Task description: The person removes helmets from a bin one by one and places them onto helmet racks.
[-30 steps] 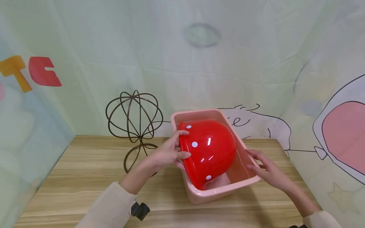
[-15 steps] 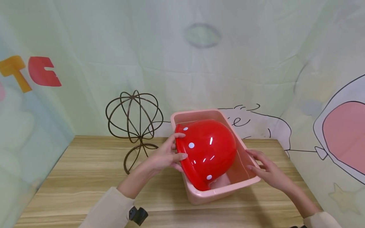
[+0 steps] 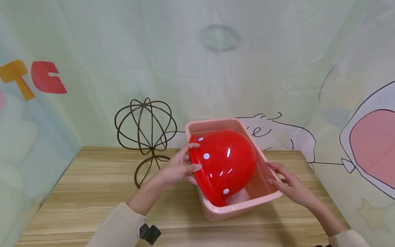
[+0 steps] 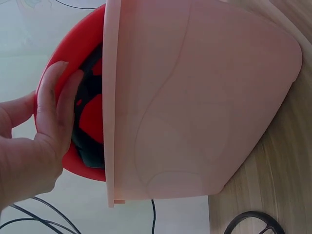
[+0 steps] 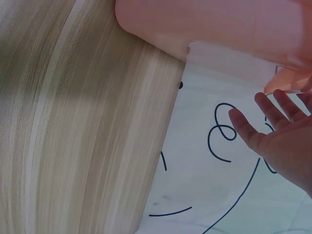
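Observation:
A glossy red helmet [image 3: 228,164] with white dots lies on its side in a pink plastic bin [image 3: 247,206], its brim toward the left. My left hand [image 3: 177,168] grips the brim, thumb on the outer shell and other fingers reaching inside. In the left wrist view, those fingers curl over the edge of the red helmet [image 4: 80,46], beside its dark lining. At the bin's right rim is my right hand [image 3: 291,185], with the thumb over the rim and the index fingertip at the edge. Several loosely extended fingers [image 5: 273,114] show below the bin wall in the right wrist view.
A dark wire stand [image 3: 151,137] with a globe-shaped top and ring base stands left of the bin, just beyond my left hand. The wood-grain table [image 3: 92,192] runs up to a printed cloth backdrop [image 3: 216,85] at the back and sides.
The helmet's brim and my left hand have shifted slightly left since a second ago, and have barely moved in the last half second. My right hand and the bin have stayed put.

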A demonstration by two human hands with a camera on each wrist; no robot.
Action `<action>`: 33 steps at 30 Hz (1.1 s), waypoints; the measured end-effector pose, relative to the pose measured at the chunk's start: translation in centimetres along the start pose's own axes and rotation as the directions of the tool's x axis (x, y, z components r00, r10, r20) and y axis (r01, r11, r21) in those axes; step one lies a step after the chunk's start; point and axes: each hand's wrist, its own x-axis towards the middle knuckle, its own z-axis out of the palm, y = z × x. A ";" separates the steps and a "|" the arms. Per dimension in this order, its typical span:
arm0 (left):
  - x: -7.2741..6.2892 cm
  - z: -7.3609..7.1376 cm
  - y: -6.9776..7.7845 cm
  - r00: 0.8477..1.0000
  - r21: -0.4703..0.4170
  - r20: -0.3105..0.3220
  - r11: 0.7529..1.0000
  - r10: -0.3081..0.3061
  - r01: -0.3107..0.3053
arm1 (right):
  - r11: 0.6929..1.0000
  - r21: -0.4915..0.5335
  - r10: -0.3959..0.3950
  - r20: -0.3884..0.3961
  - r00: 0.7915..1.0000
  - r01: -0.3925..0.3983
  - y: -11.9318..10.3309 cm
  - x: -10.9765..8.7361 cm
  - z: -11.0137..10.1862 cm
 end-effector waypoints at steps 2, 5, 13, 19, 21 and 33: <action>0.0 0.0 0.0 1.000 -0.002 -0.003 1.000 -0.002 0.002 | 1.000 -0.002 0.011 0.000 1.000 -0.011 -0.1 0.0 0.0; -0.1 0.0 0.1 1.000 -0.006 -0.004 1.000 0.006 -0.006 | 1.000 -0.003 0.021 0.001 1.000 -0.021 -0.2 0.0 0.0; -0.5 -0.3 0.6 0.998 -0.010 0.032 0.998 0.062 -0.061 | 1.000 -0.005 0.019 0.002 1.000 -0.019 -0.3 0.1 0.0; -0.9 -0.5 1.3 0.992 -0.016 0.057 0.994 0.113 -0.112 | 1.000 -0.002 -0.007 -0.005 1.000 0.007 -0.1 0.1 0.0; -1.1 -0.6 1.4 0.991 -0.013 0.055 0.993 0.121 -0.121 | 1.000 -0.003 -0.011 -0.004 1.000 0.011 -0.1 0.1 0.0; -2.0 -1.2 2.2 0.980 -0.025 0.052 0.981 0.193 -0.192 | 0.999 -0.016 -0.045 -0.011 0.999 0.045 0.0 0.1 0.1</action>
